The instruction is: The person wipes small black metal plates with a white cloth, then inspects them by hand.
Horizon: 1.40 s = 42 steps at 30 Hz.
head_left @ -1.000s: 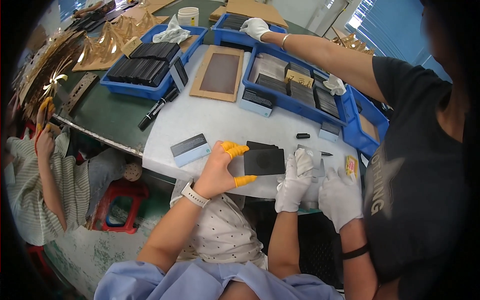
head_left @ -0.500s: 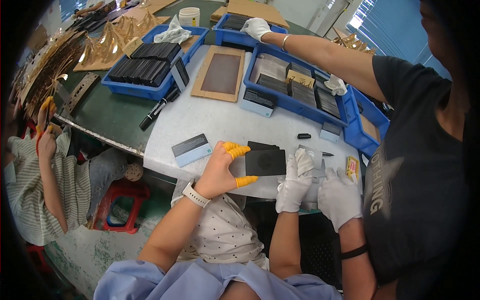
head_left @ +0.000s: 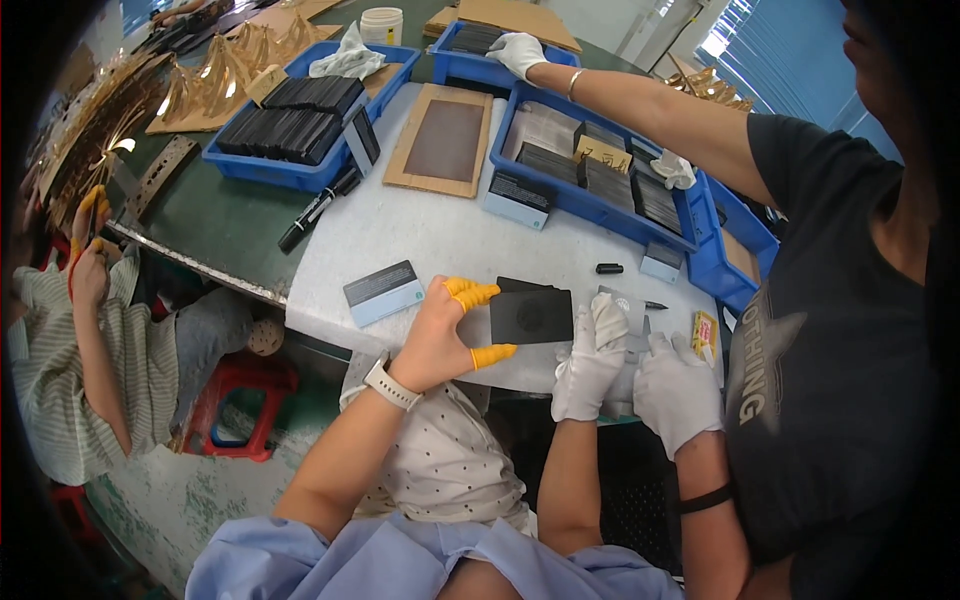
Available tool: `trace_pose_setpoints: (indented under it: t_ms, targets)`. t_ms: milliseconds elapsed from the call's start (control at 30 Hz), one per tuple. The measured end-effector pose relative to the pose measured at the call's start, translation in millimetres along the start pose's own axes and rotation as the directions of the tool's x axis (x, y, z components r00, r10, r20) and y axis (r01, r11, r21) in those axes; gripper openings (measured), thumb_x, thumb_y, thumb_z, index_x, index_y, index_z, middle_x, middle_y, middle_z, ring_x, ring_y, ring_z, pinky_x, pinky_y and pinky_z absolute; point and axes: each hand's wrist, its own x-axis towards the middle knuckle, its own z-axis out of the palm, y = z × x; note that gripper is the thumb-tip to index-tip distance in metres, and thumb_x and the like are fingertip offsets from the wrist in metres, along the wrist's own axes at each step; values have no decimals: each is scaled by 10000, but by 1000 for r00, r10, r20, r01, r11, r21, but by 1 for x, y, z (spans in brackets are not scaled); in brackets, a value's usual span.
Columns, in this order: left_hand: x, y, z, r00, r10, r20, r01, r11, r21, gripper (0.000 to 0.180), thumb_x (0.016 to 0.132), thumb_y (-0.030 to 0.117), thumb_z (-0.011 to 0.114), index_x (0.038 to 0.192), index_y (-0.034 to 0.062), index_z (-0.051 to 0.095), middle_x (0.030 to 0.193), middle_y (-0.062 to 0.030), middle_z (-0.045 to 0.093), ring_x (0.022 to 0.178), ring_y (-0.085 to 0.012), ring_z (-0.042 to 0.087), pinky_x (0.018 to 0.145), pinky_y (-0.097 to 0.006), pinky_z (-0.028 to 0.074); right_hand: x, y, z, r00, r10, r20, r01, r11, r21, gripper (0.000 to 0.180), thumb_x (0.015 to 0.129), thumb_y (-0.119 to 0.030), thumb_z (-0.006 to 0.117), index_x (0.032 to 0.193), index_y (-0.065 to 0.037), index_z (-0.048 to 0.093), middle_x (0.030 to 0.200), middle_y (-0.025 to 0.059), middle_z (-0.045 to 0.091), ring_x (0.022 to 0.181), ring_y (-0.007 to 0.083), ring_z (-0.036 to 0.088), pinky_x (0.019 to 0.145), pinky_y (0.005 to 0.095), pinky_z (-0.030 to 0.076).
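My left hand (head_left: pixel 440 335), with yellow finger cots on the thumb and fingers, grips a flat black card (head_left: pixel 531 317) by its left edge. The card bears a faint round emblem, and another black card edge shows behind it. My right hand (head_left: pixel 588 365) wears a white glove and is beside the card's right edge, fingers curled; whatever they hold is hidden. Right of it, a co-worker's gloved hand (head_left: pixel 680 392) is near a thin grey plate (head_left: pixel 634 318). The co-worker's other gloved hand (head_left: pixel 518 54) reaches into a far blue bin (head_left: pixel 440 68).
Blue bins (head_left: pixel 330 178) of black cards stand at the back. A black-and-light-blue card (head_left: pixel 384 293), a framed brown panel (head_left: pixel 440 140), a marker (head_left: pixel 306 224), a pen cap (head_left: pixel 609 268) and a small yellow box (head_left: pixel 706 335) lie around. Another person (head_left: pixel 75 370) sits at left near a red stool (head_left: pixel 240 405).
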Motion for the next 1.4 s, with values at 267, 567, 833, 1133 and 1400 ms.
trace_pose_setpoints:
  t_ms: [267,567,833,1133,1400]
  targets:
    - [1,4,-1,997,-43,-57,43,999,-3,654,668,247,991,1229,46,723,1123,-107,703,1072,-339,565,952,-395,509,2,-6,5,997,59,46,-55,995,-87,317,1001,38,711,1297,-11,608,1180,22,661,1037,87,635,928,256,546]
    - [2,6,1,993,-64,-95,57,996,-75,588,671,251,987,1165,46,743,1103,-96,710,1022,-309,574,916,-389,507,21,-16,2,981,-171,92,188,958,-217,367,1032,-39,702,1376,-37,574,1132,17,667,823,44,607,746,219,521]
    - [-1,-4,0,999,-1,-47,2,1000,30,617,670,270,987,1181,33,735,1088,-111,703,1042,-326,583,940,-401,500,-10,-47,51,852,-209,480,516,489,-703,629,926,-215,865,1395,45,537,1349,218,670,1129,247,707,967,347,557]
    - [0,-2,1,998,27,-61,-24,998,54,635,674,289,986,1196,39,726,1134,-129,682,1067,-355,578,959,-420,509,3,-60,57,899,-24,438,357,620,-699,783,864,-406,889,1430,15,551,1361,251,683,1220,360,702,1032,429,547]
    - [-7,-2,1,997,1,-80,1,1000,27,675,651,279,997,1221,51,717,1150,-140,670,1072,-361,580,958,-430,521,2,-60,62,921,175,347,121,720,-684,784,855,-410,889,1432,3,556,1244,218,722,1126,365,722,987,453,571]
